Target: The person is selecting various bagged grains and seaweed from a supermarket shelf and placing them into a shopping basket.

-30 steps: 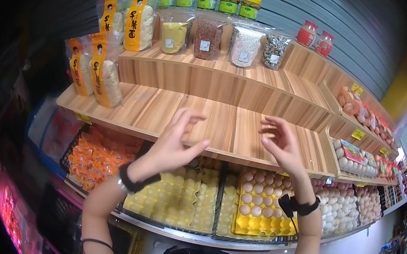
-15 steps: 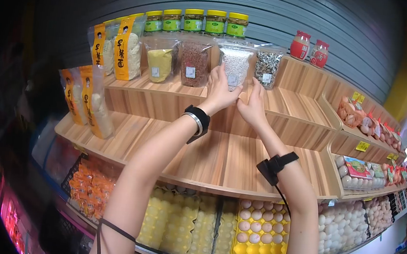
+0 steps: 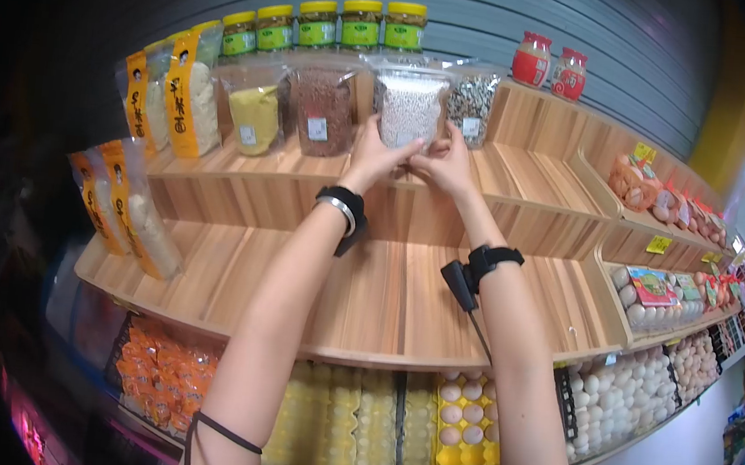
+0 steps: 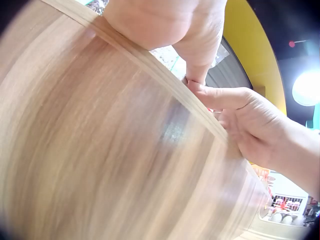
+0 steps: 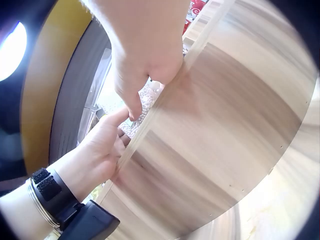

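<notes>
A clear pouch of white grains (image 3: 411, 106) stands upright at the upper shelf's front, between both hands. My left hand (image 3: 378, 156) grips its lower left side, the thumb across the front. On the lower right side, my right hand (image 3: 451, 165) holds it with curled fingers, thumb near the left thumb. White grains (image 5: 146, 100) show between the hands in the right wrist view; the hands hide the pouch's bottom. A pouch of black-and-white grains (image 3: 472, 106) is just behind to the right, and one of reddish-brown grains (image 3: 322, 107) to the left.
Left of these are a yellow pouch (image 3: 255, 114) and noodle bags (image 3: 192, 103). Green-labelled jars (image 3: 317, 25) line the back, with red jars (image 3: 533, 60) to the right. Below lies the lower wooden shelf (image 3: 384, 296), above egg trays (image 3: 462, 420).
Both hands have risen from over the lower shelf to the upper one and taken hold of the white-grain pouch. In the last half second the right hand has closed in on its side.
</notes>
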`<state>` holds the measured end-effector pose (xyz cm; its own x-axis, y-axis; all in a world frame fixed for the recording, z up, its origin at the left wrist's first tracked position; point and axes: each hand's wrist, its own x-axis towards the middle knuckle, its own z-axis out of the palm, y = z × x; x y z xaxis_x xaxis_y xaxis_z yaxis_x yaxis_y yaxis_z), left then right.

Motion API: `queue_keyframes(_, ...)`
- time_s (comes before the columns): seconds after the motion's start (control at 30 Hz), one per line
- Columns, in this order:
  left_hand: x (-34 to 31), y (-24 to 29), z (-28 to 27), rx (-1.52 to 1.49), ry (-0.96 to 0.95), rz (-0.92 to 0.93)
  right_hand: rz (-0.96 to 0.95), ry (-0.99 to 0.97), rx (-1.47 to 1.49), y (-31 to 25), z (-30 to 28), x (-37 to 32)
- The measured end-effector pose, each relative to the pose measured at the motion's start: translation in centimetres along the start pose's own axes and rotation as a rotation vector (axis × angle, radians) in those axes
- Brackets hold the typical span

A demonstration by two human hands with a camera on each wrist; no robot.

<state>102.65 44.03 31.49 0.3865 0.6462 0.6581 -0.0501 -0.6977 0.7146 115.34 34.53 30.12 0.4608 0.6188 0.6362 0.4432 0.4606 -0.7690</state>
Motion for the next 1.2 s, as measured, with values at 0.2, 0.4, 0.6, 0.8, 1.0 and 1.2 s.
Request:
queue_keyframes(0.2, -3.7, 5.1, -0.9, -0.035, -0.02, -0.033, 0.205, -0.159, 0.041, -6.3, -2.1, -2.8)
queue_keyframes(0.4, -14.9, 13.3, -5.1, -0.516, -0.463, -0.132, 0.24, -0.262, 0.224, -16.2, -6.5, -17.3)
queue_keyframes(0.6, -31.4, 16.7, -8.8, -0.226, -0.516, 0.118, 0.121, 0.098, 0.085, -18.1, -3.4, -35.6)
queue_keyframes(0.8, -41.5, 15.3, -9.6, -0.384, -0.293, -0.21, 0.289, -0.11, 0.254, -15.8, -1.7, -40.8)
queue_keyframes(1.0, -45.4, 14.8, -9.8, -0.333, -0.121, -0.491, 0.347, -0.157, 0.211, -13.6, 0.5, -41.2)
queue_keyframes(1.2, -48.1, 16.0, -11.3, -0.166, 0.011, -0.648, 0.552, -0.396, 0.369, -12.7, 2.5, -42.8)
